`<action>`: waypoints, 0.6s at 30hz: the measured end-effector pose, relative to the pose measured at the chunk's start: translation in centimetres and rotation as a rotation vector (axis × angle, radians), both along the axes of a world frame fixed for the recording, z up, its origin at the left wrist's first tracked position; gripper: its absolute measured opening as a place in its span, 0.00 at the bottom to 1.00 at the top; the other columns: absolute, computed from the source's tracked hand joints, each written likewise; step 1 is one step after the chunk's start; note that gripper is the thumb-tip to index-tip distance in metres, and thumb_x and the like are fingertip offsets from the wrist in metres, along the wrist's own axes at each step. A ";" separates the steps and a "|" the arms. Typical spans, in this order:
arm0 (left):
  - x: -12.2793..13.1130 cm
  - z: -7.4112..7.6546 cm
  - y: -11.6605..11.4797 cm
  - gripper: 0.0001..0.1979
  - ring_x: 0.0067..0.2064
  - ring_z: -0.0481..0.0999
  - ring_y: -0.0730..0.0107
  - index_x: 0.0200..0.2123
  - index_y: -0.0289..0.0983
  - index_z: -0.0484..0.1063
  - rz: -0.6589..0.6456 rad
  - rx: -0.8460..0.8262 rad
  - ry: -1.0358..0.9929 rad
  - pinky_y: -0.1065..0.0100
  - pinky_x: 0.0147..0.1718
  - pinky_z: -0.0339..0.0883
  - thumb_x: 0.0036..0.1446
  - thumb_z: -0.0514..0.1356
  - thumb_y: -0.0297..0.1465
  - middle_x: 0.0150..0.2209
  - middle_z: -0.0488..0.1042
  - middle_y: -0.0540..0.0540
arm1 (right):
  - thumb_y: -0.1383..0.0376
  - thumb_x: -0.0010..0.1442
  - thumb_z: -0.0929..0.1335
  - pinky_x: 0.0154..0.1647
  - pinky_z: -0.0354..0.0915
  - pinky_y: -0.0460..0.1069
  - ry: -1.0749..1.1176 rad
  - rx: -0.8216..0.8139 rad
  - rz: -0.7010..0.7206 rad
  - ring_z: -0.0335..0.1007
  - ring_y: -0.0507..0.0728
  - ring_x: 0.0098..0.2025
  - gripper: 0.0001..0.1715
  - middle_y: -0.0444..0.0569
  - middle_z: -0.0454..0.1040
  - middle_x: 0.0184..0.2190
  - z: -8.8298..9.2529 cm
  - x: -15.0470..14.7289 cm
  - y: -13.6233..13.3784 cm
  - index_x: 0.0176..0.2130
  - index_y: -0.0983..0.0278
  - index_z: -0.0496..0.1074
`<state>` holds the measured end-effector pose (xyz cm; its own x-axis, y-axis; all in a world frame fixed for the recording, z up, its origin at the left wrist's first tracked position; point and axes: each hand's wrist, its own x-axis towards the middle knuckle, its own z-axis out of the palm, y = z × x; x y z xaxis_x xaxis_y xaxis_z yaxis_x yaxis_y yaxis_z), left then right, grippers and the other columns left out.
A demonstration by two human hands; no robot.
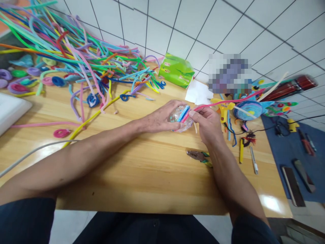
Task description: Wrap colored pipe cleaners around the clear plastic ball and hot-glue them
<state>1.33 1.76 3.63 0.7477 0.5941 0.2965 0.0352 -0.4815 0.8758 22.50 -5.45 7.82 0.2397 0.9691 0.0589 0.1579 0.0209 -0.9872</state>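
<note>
My left hand (166,117) is wrapped round a clear rounded ball (175,116) with colourful specks inside, held a little above the wooden table. Blue and pink fuzzy strips run side by side across the ball. Between the thumb and fingers of my right hand (207,120) is a pink pipe cleaner (228,101), pinched close to the ball; its long free end trails off to the right. A yellow glue gun (223,109) lies just beyond my right hand. Below that hand, pliers (199,156) rest on the table, their handles partly behind my forearm.
A heap of coloured pipe cleaners (101,64) spreads over the back left. Behind my hands stands a green tissue pack (175,70). A blue fish-like craft piece (247,110), a red flask (291,87), a yellow cutter (241,150) and a pen (254,161) are at right.
</note>
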 end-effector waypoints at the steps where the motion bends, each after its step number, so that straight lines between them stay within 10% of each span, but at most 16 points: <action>1: 0.0 0.0 0.0 0.39 0.74 0.75 0.39 0.74 0.44 0.69 -0.001 0.001 0.001 0.38 0.77 0.69 0.64 0.70 0.48 0.74 0.74 0.37 | 0.54 0.46 0.84 0.35 0.72 0.53 -0.004 -0.002 0.000 0.72 0.56 0.30 0.17 0.42 0.78 0.26 0.0 0.0 0.0 0.30 0.57 0.78; 18: -0.1 0.1 0.0 0.37 0.73 0.75 0.42 0.72 0.44 0.68 -0.060 0.060 -0.019 0.41 0.76 0.69 0.66 0.70 0.51 0.73 0.75 0.36 | 0.50 0.47 0.85 0.34 0.71 0.53 0.009 -0.042 0.042 0.72 0.55 0.31 0.23 0.43 0.79 0.27 -0.3 0.0 -0.4 0.32 0.57 0.77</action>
<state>1.22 1.80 3.71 0.7753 0.5291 0.3449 -0.0121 -0.5335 0.8457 22.53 -5.89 7.50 0.1987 0.9799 0.0162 0.1485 -0.0138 -0.9888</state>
